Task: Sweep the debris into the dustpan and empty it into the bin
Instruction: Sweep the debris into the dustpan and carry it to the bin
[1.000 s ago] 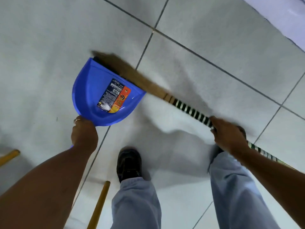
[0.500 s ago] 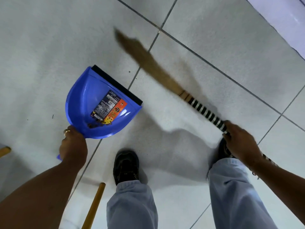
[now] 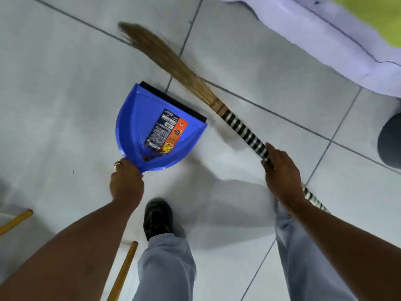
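A blue dustpan [image 3: 138, 124] with a black lip and a printed label lies on the grey tiled floor, mouth facing up and right. Brown debris [image 3: 152, 156] sits at its back near the handle. My left hand [image 3: 125, 185], with a ring, grips the dustpan's handle, which the hand hides. My right hand [image 3: 282, 177] holds the black-and-white striped handle of a straw broom [image 3: 173, 64]. The bristles stretch up and left across the floor beyond the dustpan's lip, apart from it. No bin is in view.
Two yellow wooden sticks lie at the lower left, one [image 3: 123, 272] by my left leg and one [image 3: 15, 221] at the frame edge. A pale lilac raised edge [image 3: 314, 40] runs across the top right. A dark round object [image 3: 390, 142] sits at the right edge.
The broom swept over the dustpan, then swung out beyond its lip. Debris now lies inside the pan. The view has shifted, bringing the lilac edge closer.
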The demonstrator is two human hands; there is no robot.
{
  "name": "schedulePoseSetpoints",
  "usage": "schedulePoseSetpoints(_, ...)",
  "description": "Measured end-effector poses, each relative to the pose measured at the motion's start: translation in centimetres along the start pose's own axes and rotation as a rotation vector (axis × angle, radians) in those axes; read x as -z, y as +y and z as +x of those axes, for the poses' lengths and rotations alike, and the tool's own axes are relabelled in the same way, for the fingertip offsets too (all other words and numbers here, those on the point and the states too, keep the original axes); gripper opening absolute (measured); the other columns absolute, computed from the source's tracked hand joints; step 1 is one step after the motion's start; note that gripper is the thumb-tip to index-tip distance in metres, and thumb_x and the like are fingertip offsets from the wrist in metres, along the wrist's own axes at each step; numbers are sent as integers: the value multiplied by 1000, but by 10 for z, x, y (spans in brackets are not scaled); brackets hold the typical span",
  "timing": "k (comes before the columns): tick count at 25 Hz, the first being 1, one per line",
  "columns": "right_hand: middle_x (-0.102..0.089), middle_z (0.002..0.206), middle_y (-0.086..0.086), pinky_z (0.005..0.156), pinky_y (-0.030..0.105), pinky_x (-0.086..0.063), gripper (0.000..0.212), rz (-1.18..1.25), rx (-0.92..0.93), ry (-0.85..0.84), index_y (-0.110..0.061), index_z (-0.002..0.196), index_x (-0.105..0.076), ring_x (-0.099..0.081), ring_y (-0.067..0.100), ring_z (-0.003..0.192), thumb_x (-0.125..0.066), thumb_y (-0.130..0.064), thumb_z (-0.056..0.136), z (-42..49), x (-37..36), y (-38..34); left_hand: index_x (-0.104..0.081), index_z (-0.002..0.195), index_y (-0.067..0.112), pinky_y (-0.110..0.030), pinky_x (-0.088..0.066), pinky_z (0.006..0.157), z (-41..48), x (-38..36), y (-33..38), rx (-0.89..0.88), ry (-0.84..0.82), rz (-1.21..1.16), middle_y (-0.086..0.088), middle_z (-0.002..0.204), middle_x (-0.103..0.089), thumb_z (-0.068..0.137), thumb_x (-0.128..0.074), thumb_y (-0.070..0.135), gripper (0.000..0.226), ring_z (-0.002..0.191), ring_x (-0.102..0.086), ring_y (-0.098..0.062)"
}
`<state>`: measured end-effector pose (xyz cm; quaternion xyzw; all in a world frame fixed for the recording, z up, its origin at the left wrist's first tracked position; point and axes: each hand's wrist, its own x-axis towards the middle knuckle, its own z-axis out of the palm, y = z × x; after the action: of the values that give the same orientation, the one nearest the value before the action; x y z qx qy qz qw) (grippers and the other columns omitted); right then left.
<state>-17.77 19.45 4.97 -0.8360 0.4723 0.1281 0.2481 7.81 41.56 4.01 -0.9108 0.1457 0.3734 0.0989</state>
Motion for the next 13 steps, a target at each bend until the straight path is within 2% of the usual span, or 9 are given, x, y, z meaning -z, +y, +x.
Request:
schedulePoseSetpoints(3, -61, 113, 26, 79, 48, -51, 49, 36, -147, 116, -6, 138, -40, -58, 44, 97, -54, -8, 92, 2, 58, 30, -41, 120, -7, -49, -46, 86, -42, 40, 78, -70, 54, -16, -26, 117, -53, 86, -63, 12, 45, 107, -56, -46)
schedulePoseSetpoints(6, -58, 119, 26, 81, 49, -49, 49, 68, -405, 138, -6, 141, -34, -56, 46, 101, -49, -11, 95, -8, 105, 78, -40, 122, -7, -49, -46, 87, -85, 72, 155, -169, 104, -5, -25, 119, -53, 87, -61, 14, 46, 105, -57, -47)
schedulePoseSetpoints(9, -56, 123, 25, 85, 48, -48, 53, 71, -583, 19, -11, 143, -30, -55, 45, 105, -47, -10, 93, -24, 150, 144, -41, 123, -4, -49, -49, 80, -134, 88, 248, -375, 163, 86, -23, 117, -54, 88, -59, 15, 44, 98, -60, -47)
schedulePoseSetpoints(13, -56, 124, 19, 89, 46, -48, 63, 134, -557, -157, -22, 145, -29, -56, 43, 107, -47, -5, 87, -41, 184, 202, -44, 122, 0, -48, -50, 72, -196, 88, 368, -661, 193, 220, -20, 113, -56, 89, -55, 14, 38, 90, -61, -46)
